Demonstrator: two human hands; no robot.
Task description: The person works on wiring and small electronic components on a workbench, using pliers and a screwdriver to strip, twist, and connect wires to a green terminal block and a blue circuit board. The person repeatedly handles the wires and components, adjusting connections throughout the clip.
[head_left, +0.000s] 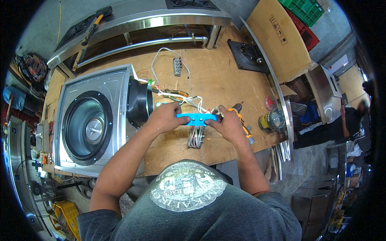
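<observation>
Wooden tabletop (217, 82), bright blue panel (197, 119), narrow, oblong

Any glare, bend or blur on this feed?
Head view: glare streaks the steel bench edge, bowed by the fisheye; left hand, right hand and blue strip look fairly sharp; the dark-clothed person far right is dim.

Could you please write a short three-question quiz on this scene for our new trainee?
1. True or false: the left hand and the right hand both hold the blue strip.
2. Where does the hammer lie? (a) on the wooden table (b) in the yellow crate (c) on the steel unit
3. Fill in: the grey metal housing is to the ____ of both hands.

Key: 1. True; 2. c; 3. left
</observation>
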